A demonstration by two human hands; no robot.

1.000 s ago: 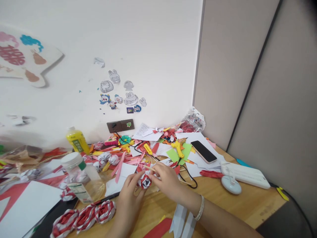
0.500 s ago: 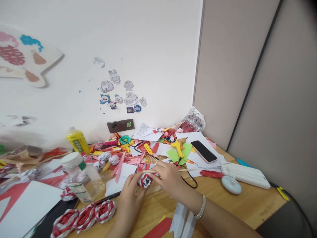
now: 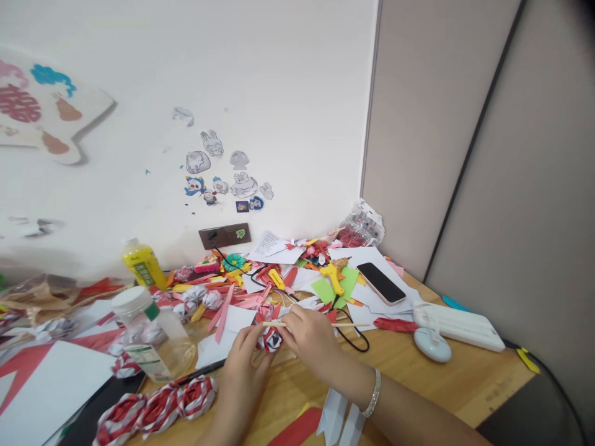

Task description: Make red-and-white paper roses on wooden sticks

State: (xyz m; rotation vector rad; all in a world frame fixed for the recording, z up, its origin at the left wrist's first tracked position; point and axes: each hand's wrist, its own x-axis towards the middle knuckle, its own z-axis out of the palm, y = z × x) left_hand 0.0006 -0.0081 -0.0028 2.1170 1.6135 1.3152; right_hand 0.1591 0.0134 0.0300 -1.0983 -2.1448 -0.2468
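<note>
A red-and-white paper rosette (image 3: 271, 340) is held above the wooden table (image 3: 474, 381), well left of its right corner. The left hand (image 3: 245, 358) grips the rosette; the right hand (image 3: 310, 339) clasps a slender wooden stick (image 3: 351, 324). A smartphone (image 3: 381, 283) lies toward the rear edge.

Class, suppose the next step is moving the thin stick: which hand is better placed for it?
Probably the right hand: its fingers grip the thin stick, which lies across the top of the red-and-white paper flower. The left hand is occupied holding that flower.
</note>
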